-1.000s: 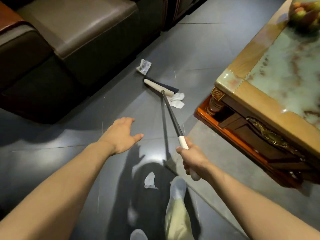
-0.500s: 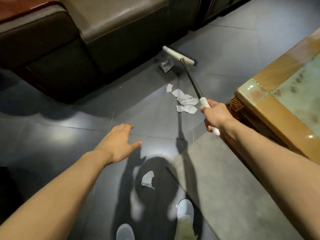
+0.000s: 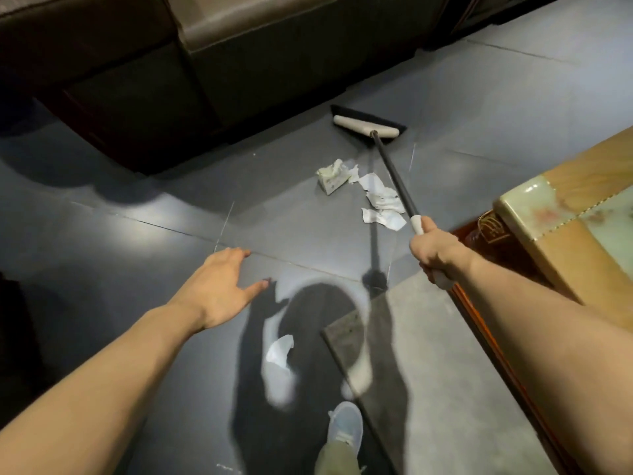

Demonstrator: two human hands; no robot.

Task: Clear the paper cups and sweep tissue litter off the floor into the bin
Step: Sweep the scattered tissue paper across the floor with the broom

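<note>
My right hand [image 3: 435,250] grips the white grip of a broom whose dark shaft [image 3: 394,173] runs up and left to its head [image 3: 368,126], which lies on the grey floor near the sofa. Between the broom head and my hand lies a cluster of torn white tissue [image 3: 380,200], with a crumpled tissue packet [image 3: 331,175] at its left end. One more tissue scrap [image 3: 280,351] lies closer to me, in my shadow. My left hand [image 3: 219,289] hovers over the floor, fingers spread, holding nothing. No paper cups or bin are in view.
A dark leather sofa [image 3: 205,63] fills the top left. A wooden coffee table with a green stone top [image 3: 548,214] stands at the right, above a grey rug [image 3: 445,389]. My shoe [image 3: 344,426] is at the bottom centre.
The broom head has swung from beside the packet to a spot further right. The packet now lies with the torn tissue, closer to me. My left hand has stayed open.
</note>
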